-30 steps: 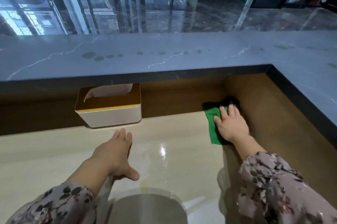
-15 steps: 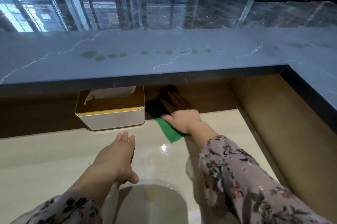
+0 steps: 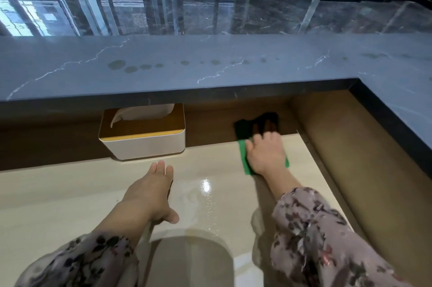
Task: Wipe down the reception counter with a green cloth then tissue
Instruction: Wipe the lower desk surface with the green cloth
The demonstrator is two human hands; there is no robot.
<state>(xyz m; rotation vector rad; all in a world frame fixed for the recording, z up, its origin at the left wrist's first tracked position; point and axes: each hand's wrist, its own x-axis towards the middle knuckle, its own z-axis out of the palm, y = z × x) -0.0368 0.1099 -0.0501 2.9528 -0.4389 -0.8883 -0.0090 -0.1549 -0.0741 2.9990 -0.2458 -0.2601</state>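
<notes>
**Hand state.** The right hand (image 3: 265,157) lies flat on the green cloth (image 3: 243,158), fingers extended and pressing it onto the table (image 3: 58,193). Nothing is pinched or gripped. The fingertips reach into the shadow under the upper stone ledge (image 3: 187,71). The left hand (image 3: 152,193) is spread, fingers straight, and holds nothing. Whether its palm touches the table cannot be determined.

**Location of the cloth.** The cloth sits at the back right of the table, near the side panel (image 3: 350,146). Its long axis runs away from the person, toward the back wall, and its far end is dark in the shadow.

**Governing relation.** The remaining table surface lies to the left of the cloth, so the next stroke probably runs leftward, across the cloth's long axis. The tissue box (image 3: 142,146), with one tissue (image 3: 145,112) standing out of it, sits just ahead of the left hand and well apart from the right. The left hand is therefore the nearer one for the tissue stage. Dark spots (image 3: 117,64) on the ledge suggest it is not yet wiped.
</notes>
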